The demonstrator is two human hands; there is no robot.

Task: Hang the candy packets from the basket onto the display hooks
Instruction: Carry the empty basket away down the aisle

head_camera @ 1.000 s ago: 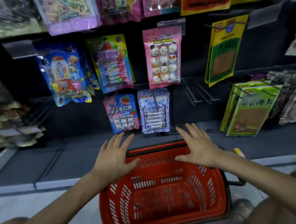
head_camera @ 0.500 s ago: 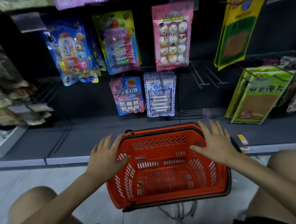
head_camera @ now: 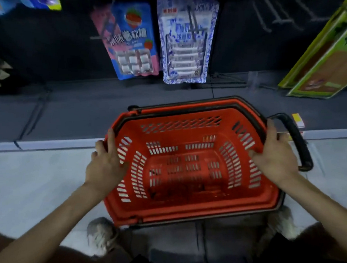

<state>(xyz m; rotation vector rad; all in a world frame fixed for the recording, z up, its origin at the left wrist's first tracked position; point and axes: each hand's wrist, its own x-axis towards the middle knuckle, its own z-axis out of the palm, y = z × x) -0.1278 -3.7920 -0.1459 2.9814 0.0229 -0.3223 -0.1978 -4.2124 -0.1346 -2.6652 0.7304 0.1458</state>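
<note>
The dark base shelf [head_camera: 85, 113] runs left to right across the view, with pale floor [head_camera: 38, 182] below its edge. The red shopping basket [head_camera: 194, 208] sits in front of it, mouth up, its long axis parallel to the shelf edge and its far rim reaching over that edge. Its slotted bottom is in full view. Whether it rests on the floor cannot be told. 1 black handle [head_camera: 298, 141] sticks out past its right side.

A stack of green-and-yellow packets [head_camera: 324, 63] leans at the far right. On the back panel 2 candy packets hang upright, faces forward, long axes vertical: a blue-and-pink strawberry packet [head_camera: 131, 42], and just beside it on the right a blue-and-white patterned packet [head_camera: 188, 40]. Bare display hooks [head_camera: 279, 11] jut out right of them, blurred.

The left hand [head_camera: 106, 166] grips the basket's left rim, thumb inside. The right hand [head_camera: 277, 157] grips the right rim likewise. 2 pale shoes [head_camera: 101, 235] flank the near corners.
</note>
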